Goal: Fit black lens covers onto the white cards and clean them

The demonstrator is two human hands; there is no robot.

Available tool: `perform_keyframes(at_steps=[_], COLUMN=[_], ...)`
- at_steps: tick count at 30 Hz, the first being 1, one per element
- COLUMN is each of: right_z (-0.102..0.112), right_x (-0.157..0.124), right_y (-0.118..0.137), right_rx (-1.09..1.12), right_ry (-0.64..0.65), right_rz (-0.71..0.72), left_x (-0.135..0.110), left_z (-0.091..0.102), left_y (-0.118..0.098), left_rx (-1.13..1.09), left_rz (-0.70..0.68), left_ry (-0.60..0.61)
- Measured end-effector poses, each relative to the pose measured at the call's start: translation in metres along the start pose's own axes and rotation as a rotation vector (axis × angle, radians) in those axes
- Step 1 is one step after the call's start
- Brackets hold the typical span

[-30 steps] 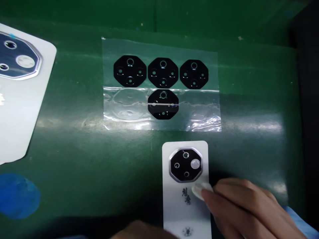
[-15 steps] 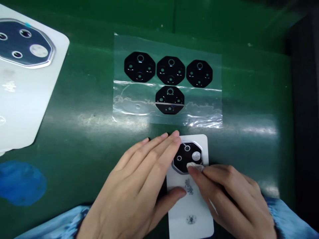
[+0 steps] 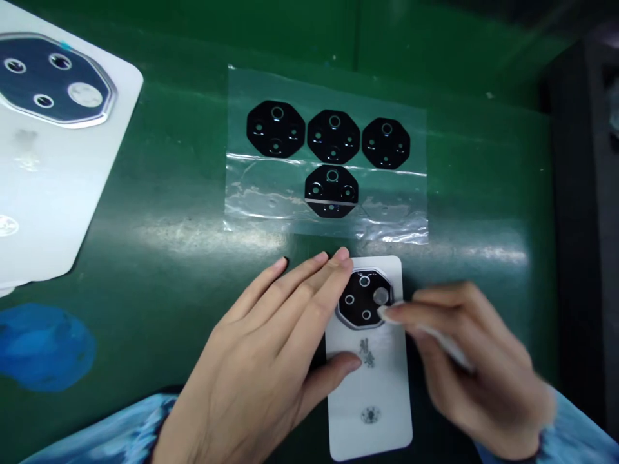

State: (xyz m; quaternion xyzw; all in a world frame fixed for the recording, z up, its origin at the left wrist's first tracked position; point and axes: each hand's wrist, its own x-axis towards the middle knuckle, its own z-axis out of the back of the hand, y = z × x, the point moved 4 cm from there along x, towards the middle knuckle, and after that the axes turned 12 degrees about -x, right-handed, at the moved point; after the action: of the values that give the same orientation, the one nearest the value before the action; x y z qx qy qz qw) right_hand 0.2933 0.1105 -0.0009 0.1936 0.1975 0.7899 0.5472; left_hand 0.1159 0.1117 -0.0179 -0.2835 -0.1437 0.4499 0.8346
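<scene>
Two white panels are counted on the green bench (image 3: 488, 167); the one lying lower centre, the central panel (image 3: 370, 393), is taken as the reference.

Item 1, well to the left of the central panel: a larger white panel (image 3: 58, 193), cut off by the frame, is fitted with one silver-rimmed octagonal plate (image 3: 58, 80) showing three dark rings and one pale disc. Item 2, also to the left and lower down: one blue patch (image 3: 46, 348) is seen on the bench. Item 3, directly left of the central panel: the left hand (image 3: 261, 348) is laid flat, fingers spread slightly, with the fingertips (image 3: 341, 254) at the panel's top edge and the thumb (image 3: 345, 364) resting on its face.

Item 4: the central panel bears one black octagonal plate (image 3: 365, 299) with a silver rim, three rings and one pale disc. Two dark printed characters (image 3: 367, 352) are seen below the plate but cannot be read; a small round mark (image 3: 370, 415) is printed lower down.

Item 5, above the central panel: one clear plastic film (image 3: 326, 219) carries four black octagonal pieces (image 3: 333, 135), three in a row and one beneath. Item 6, to the right: the right hand (image 3: 464, 348), blurred, is curled, pinching a white wipe (image 3: 440, 341) whose tip is placed at the plate's right edge.
</scene>
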Motion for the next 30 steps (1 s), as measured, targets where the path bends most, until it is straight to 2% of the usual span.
perform_keyframes(at_steps=[2, 4, 6, 9, 12, 17, 22, 25, 30], right_z=[0.007, 0.01, 0.008, 0.002, -0.006, -0.013, -0.016, -0.014, 0.001], right_x=[0.002, 0.004, 0.008, 0.009, 0.007, 0.002, 0.006, 0.01, 0.004], right_y=[-0.007, -0.007, -0.001, 0.011, 0.016, 0.018, 0.02, 0.018, 0.012], right_rx=[0.104, 0.14, 0.088, -0.098, -0.274, -0.446, -0.497, -0.446, -0.092], right_ry=[-0.122, -0.192, -0.152, -0.074, -0.062, -0.084, -0.024, -0.002, -0.065], right_rz=[-0.155, -0.188, -0.109, 0.084, 0.207, 0.283, 0.306, 0.284, 0.238], left_x=[0.001, 0.003, 0.004, 0.004, 0.003, 0.004, 0.003, 0.001, 0.001], left_z=[0.001, 0.002, 0.002, 0.003, 0.004, 0.004, 0.004, 0.005, 0.003], left_y=[0.0, 0.0, 0.0, -0.001, 0.0, 0.001, -0.001, -0.001, 0.0], left_rx=[-0.003, -0.008, -0.012, -0.011, -0.015, -0.04, -0.047, -0.038, -0.028], left_rz=[-0.005, -0.001, -0.002, -0.005, -0.011, -0.015, -0.016, -0.021, -0.031], left_ry=[-0.001, 0.0, -0.007, -0.023, -0.029, -0.033, -0.03, -0.027, -0.039])
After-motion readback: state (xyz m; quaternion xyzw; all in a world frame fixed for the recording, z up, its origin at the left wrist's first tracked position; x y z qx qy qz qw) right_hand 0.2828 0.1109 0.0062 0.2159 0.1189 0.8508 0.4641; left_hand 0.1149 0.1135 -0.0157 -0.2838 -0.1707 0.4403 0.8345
